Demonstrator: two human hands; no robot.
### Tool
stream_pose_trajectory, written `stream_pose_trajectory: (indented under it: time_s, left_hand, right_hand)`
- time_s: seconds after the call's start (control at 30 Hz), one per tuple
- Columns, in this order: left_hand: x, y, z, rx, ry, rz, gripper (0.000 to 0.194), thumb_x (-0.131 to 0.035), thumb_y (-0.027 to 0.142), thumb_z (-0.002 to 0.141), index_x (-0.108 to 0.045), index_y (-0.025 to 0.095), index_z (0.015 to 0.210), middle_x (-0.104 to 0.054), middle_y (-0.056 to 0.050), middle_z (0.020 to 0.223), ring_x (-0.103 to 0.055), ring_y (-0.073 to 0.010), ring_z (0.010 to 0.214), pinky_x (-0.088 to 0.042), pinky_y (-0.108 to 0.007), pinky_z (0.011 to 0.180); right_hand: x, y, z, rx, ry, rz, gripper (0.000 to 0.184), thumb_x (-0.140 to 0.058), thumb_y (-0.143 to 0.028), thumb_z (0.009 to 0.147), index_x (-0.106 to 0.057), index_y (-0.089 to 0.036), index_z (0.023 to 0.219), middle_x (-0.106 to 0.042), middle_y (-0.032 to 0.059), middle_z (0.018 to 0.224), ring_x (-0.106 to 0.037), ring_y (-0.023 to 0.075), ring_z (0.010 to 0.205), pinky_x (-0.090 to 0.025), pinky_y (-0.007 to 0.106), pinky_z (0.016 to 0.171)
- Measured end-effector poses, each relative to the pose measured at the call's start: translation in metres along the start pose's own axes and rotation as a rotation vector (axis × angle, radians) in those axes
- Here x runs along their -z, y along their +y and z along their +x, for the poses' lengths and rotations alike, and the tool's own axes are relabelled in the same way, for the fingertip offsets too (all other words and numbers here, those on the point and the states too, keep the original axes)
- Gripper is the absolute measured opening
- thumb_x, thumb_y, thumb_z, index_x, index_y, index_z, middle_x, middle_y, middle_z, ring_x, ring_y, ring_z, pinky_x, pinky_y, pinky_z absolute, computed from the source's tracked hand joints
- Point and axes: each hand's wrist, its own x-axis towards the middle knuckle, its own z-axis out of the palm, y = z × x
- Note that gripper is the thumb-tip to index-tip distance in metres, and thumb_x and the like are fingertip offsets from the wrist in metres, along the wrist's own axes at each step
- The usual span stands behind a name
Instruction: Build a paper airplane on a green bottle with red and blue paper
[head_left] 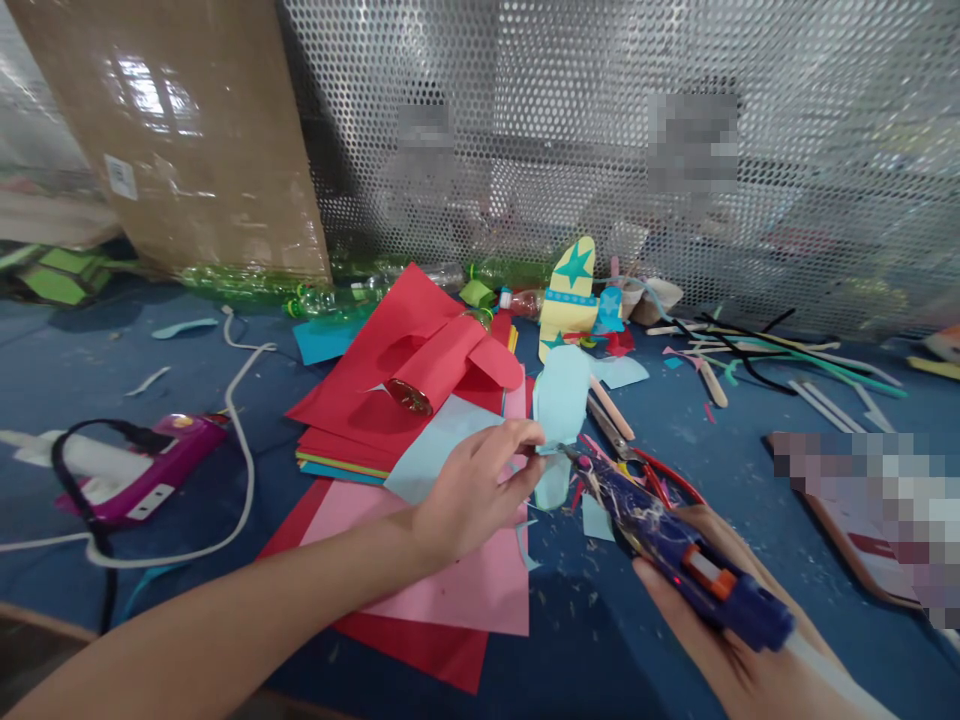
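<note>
My left hand pinches the edge of a pale blue paper cutout with rounded ends, near its middle. My right hand is wrapped round a dark blue glue gun with an orange switch and a small red light. The gun's nozzle points left and meets the cutout or is very close to it; I cannot tell which. Beneath my left hand lie pink paper and a light blue sheet. A red paper-wrapped tube with side flaps rests on stacked red sheets.
Red-handled scissors lie behind the glue gun. A yellow cutout with stars leans among bottles at the back. On the left is a purple power strip with a white cable. A phone lies right, below scattered sticks.
</note>
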Motion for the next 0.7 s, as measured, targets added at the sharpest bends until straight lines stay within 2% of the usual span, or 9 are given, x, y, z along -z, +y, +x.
stream_pose_trajectory:
  time_s: [0.2, 0.33, 0.5, 0.7]
  left_hand:
    - [-0.001, -0.002, -0.001, -0.004, 0.002, -0.003, 0.012, -0.053, 0.012, 0.086, -0.052, 0.022, 0.093, -0.065, 0.002, 0.082, -0.066, -0.0123, 0.073, -0.054, -0.024, 0.069]
    - [-0.001, -0.003, -0.001, -0.002, 0.003, -0.022, 0.012, -0.054, 0.013, 0.086, -0.052, 0.021, 0.094, -0.065, 0.001, 0.084, -0.066, -0.0120, 0.074, -0.054, -0.023, 0.069]
    - [-0.002, -0.003, -0.001, -0.030, 0.004, 0.002, 0.012, -0.052, 0.012, 0.087, -0.052, 0.022, 0.093, -0.065, 0.001, 0.082, -0.066, -0.0122, 0.072, -0.054, -0.024, 0.068]
    - [-0.003, -0.003, -0.001, -0.022, -0.019, 0.044, 0.011, -0.051, 0.014, 0.087, -0.052, 0.023, 0.093, -0.066, 0.002, 0.080, -0.067, -0.0127, 0.070, -0.054, -0.024, 0.067]
  right_hand:
    - [-0.012, 0.013, -0.018, 0.103, 0.050, -0.119, 0.030, -0.043, -0.034, 0.094, -0.070, -0.027, 0.105, -0.073, 0.0065, 0.106, -0.067, 0.0267, 0.104, -0.058, 0.034, 0.082]
    - [-0.016, 0.018, -0.025, 0.059, 0.035, -0.137, 0.031, -0.043, -0.035, 0.094, -0.069, -0.025, 0.107, -0.072, 0.0073, 0.107, -0.067, 0.0269, 0.103, -0.059, 0.036, 0.080]
    - [-0.011, 0.019, -0.025, 0.112, 0.019, -0.094, 0.028, -0.046, -0.036, 0.093, -0.073, -0.030, 0.098, -0.074, 0.0038, 0.104, -0.067, 0.0246, 0.104, -0.059, 0.033, 0.083]
    - [-0.001, 0.008, -0.015, 0.083, -0.026, -0.013, 0.029, -0.047, -0.033, 0.092, -0.075, -0.031, 0.087, -0.075, 0.0036, 0.100, -0.065, 0.0233, 0.107, -0.057, 0.032, 0.085]
